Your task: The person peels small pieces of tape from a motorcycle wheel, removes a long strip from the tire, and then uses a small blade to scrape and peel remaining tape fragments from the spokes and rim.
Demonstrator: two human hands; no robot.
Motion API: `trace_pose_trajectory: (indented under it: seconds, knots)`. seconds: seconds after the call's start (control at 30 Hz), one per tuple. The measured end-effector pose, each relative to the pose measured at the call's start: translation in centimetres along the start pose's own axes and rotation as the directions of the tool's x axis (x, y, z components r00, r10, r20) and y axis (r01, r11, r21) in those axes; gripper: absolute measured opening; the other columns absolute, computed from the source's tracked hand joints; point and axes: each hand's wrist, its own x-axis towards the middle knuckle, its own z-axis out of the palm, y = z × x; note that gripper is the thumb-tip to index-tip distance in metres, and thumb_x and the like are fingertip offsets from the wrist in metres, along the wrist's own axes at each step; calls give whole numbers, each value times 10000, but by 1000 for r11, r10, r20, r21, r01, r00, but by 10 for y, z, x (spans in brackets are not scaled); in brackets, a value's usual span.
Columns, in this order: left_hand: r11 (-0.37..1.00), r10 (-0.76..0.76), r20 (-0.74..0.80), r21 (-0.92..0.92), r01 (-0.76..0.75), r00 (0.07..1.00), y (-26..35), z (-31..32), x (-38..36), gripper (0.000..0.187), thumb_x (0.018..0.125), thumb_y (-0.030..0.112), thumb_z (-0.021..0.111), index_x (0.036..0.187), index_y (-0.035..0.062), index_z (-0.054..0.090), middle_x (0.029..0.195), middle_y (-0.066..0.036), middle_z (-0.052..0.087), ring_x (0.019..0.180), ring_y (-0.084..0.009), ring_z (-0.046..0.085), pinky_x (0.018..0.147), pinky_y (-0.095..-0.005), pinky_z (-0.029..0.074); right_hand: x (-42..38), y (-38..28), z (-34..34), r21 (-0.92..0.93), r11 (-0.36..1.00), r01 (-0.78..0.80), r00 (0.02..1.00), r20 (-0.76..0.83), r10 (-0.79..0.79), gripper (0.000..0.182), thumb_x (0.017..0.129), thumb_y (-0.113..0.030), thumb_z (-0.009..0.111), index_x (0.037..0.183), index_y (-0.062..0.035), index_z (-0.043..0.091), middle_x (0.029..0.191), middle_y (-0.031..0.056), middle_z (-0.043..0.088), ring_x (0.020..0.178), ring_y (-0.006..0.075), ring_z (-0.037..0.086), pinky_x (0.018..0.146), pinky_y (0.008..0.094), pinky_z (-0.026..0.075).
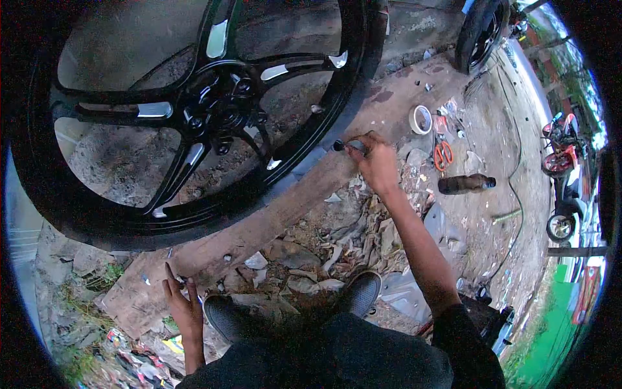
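Note:
A large black wheel with spokes (pixel 227 117) and bare silvery patches fills the upper left. Beside its lower right rim, my right hand (pixel 376 162) is closed on a small dark object (pixel 339 145), too small to name. My left hand (pixel 184 305) is near the wheel's lower edge, above the plank, with its fingers apart and nothing visible in it. A brown plank (pixel 291 194) lies under and alongside the wheel.
A roll of tape (pixel 420 120), orange-handled scissors (pixel 443 155) and a dark bottle (pixel 465 184) lie on the ground at right. A second wheel (pixel 481 35) stands at the top right. Rubble and scraps surround my shoes (pixel 359 293). Motorcycles (pixel 560 152) stand far right.

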Motion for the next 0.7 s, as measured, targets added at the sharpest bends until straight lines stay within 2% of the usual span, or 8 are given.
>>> trace_pose_trajectory:
  seconds: [0.07,0.17,0.27,0.33,0.43,0.53,0.6,0.7]
  knots:
    - [1000,-10,-10,23,10,1000,-4,3,1,604,1065,213,571,1602,28,365,1245,-301,569,1112,-465,604,936,-498,502,0,-4,1,-23,1000,-14,1000,9,14,278,880,-233,785,1081,-44,751,1077,196,693,902,442,698,792,499,557]
    - [989,81,-34,125,-76,996,-10,12,3,613,1076,250,546,1602,7,349,1289,-348,549,1148,-525,579,960,-541,486,-1,-7,4,-53,998,-26,1000,7,26,266,874,-227,790,1064,-44,750,1066,192,697,903,443,697,784,494,557]
    - [979,129,-51,167,-119,990,-17,23,0,622,1075,279,541,1598,-1,352,1333,-366,535,1163,-540,565,985,-550,477,0,0,12,-49,998,-31,1000,0,32,257,868,-222,796,1045,-42,745,1053,194,702,905,446,694,780,495,555]
    - [980,74,-27,189,-68,997,-15,25,1,655,1062,276,556,1601,-17,326,1318,-364,541,1160,-538,559,1008,-553,464,-1,-5,9,-17,998,-68,998,-9,67,255,861,-220,802,1031,-40,740,1057,200,708,900,450,693,775,501,552]
    - [978,56,41,197,-63,998,-10,21,2,697,1053,278,571,1604,-41,288,1282,-343,555,1136,-524,562,999,-563,456,-7,-12,-4,-40,999,17,995,-98,-21,255,862,-213,800,1038,-39,738,1068,223,715,902,438,704,775,490,554]
    - [982,95,23,163,-97,995,-3,18,3,723,1046,281,581,1602,-59,269,1259,-314,556,1114,-501,558,977,-563,449,-15,-10,-14,96,993,-68,981,-178,84,206,879,-184,777,1032,-48,759,1027,195,715,890,385,711,783,433,555]
    - [978,121,-14,171,-116,993,-9,25,0,724,1043,284,584,1597,-67,276,1259,-296,548,1109,-482,552,967,-557,443,-25,-2,-19,16,996,-89,988,-128,90,211,881,-185,790,1032,-42,757,965,168,719,821,293,708,737,384,539]
    - [954,51,-64,299,-30,997,-18,32,4,782,1021,362,614,1625,10,263,1342,-324,527,1212,-494,522,1018,-585,429,-38,-12,-35,227,966,-125,945,-268,186,190,851,-121,782,1015,-31,749,928,185,717,826,369,703,755,429,548]
